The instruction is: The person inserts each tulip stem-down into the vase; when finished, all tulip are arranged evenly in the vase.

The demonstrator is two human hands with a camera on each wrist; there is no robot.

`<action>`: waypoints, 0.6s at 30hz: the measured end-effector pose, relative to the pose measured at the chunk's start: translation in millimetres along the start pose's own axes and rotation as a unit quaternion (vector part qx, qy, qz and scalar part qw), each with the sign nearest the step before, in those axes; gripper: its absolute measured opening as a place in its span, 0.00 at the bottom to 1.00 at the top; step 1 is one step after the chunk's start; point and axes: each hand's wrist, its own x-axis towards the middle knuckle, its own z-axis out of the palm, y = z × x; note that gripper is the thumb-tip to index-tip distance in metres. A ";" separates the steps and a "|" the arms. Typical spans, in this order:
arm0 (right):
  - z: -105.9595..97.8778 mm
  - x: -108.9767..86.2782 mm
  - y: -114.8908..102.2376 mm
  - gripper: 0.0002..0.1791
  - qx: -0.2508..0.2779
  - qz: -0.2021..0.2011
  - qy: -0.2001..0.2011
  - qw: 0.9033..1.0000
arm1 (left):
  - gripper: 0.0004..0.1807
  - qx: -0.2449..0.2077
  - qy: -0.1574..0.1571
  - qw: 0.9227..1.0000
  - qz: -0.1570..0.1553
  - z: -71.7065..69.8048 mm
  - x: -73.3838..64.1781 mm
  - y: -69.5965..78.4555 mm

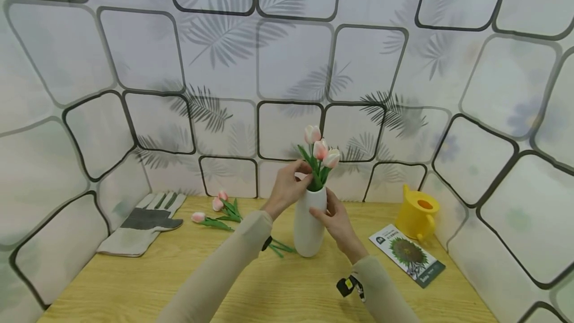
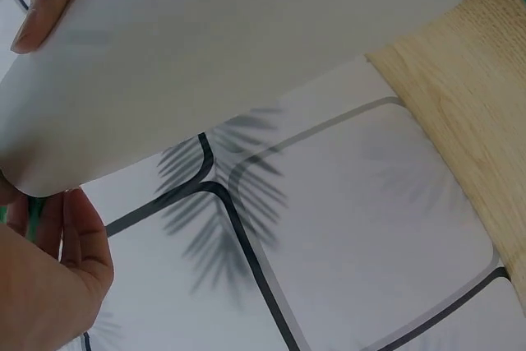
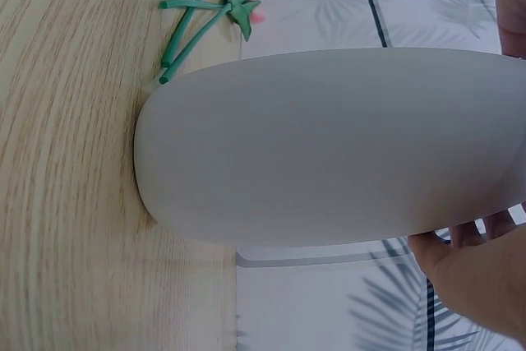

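A tall white vase (image 1: 308,228) stands upright on the wooden table, with three pink-and-white tulips (image 1: 320,149) rising from its mouth. At the rim my left hand (image 1: 289,183) pinches the green part of a tulip; in the left wrist view a bit of green shows between the fingers of that left hand (image 2: 57,277). My right hand (image 1: 337,226) grips the upper right side of the vase, thumb across the front. The right wrist view has the vase (image 3: 329,145) filling the middle, the right hand (image 3: 481,273) against its side. Which stem is pinched cannot be told.
Loose pink tulips (image 1: 217,204) lie left of the vase, their stems partly behind my left forearm. Farther left are grey-and-white work gloves (image 1: 143,223). At right stand a yellow watering can (image 1: 414,218) and a sunflower seed packet (image 1: 405,253). Patterned cloth walls surround the table.
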 end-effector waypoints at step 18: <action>2.1 -1.0 -3.9 0.42 0.000 0.007 0.009 1.000 | 0.02 -0.027 0.015 0.999 -0.012 2.4 1.1 -1.6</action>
